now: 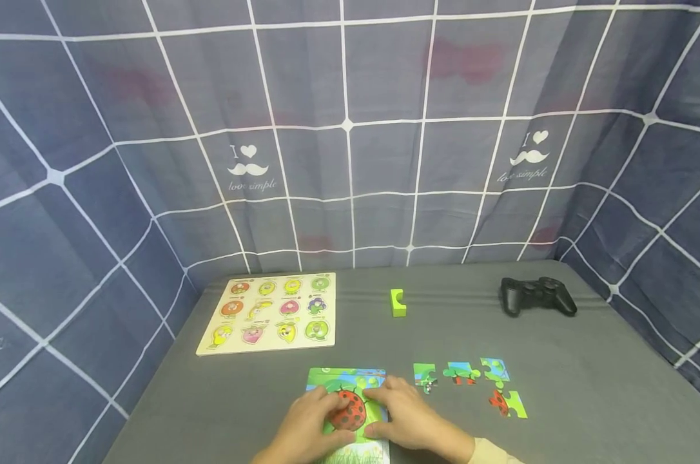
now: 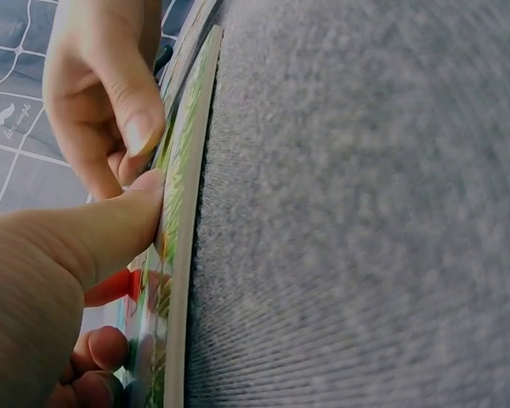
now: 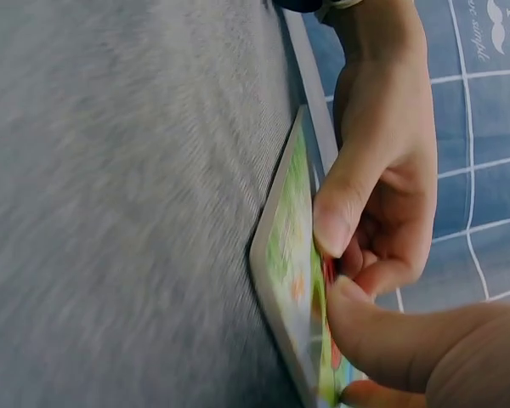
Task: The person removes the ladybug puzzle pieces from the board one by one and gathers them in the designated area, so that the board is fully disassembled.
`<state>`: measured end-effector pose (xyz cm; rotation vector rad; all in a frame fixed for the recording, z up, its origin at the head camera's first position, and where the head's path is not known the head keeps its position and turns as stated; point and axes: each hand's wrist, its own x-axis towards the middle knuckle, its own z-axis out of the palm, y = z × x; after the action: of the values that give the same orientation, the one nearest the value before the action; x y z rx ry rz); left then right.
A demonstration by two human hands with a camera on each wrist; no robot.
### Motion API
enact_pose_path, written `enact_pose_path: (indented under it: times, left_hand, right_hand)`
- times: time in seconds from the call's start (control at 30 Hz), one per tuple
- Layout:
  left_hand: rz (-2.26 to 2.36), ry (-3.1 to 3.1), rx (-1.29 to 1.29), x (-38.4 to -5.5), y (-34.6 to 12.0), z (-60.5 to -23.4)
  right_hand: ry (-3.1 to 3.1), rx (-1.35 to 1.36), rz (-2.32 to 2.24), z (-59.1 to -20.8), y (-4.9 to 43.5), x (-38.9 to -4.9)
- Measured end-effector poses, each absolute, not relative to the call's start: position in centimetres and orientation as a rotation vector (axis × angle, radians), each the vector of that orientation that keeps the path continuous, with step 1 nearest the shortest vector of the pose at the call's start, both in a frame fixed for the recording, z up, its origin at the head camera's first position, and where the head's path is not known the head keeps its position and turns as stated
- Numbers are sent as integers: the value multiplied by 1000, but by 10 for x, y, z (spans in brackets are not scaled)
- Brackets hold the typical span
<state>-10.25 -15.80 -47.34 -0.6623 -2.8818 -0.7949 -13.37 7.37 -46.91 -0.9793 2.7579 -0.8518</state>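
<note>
A ladybug jigsaw puzzle (image 1: 349, 412) lies on the grey tabletop, its red spotted ladybug between the hands. My left hand (image 1: 312, 422) holds its left part, thumb and fingers bent around the ladybug. From the right, my right hand (image 1: 408, 415) grips the puzzle with its thumb and forefinger near the ladybug's edge. In the left wrist view, the thumbs almost meet above the puzzle's pale board edge (image 2: 180, 306). Fingertips partly hide the picture. Loose jigsaw pieces lie right of the puzzle: a green one (image 1: 425, 376), a tree one (image 1: 461, 372) and others.
A wooden fruit puzzle board (image 1: 274, 310) lies at the back left. Behind the ladybug puzzle stands a small lime-green block (image 1: 398, 303) with a rounded notch. A black game controller (image 1: 537, 296) sits at the back right. Checked cloth (image 1: 385, 167) hangs around the table.
</note>
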Motion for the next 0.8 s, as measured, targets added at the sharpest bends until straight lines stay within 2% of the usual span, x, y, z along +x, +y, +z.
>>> enact_pose_path:
  times: [0.8]
  left_hand:
    - [-775, -2836, -692, -103, -159, -474]
  right_hand:
    - [2814, -1017, -863, -471, 52, -133]
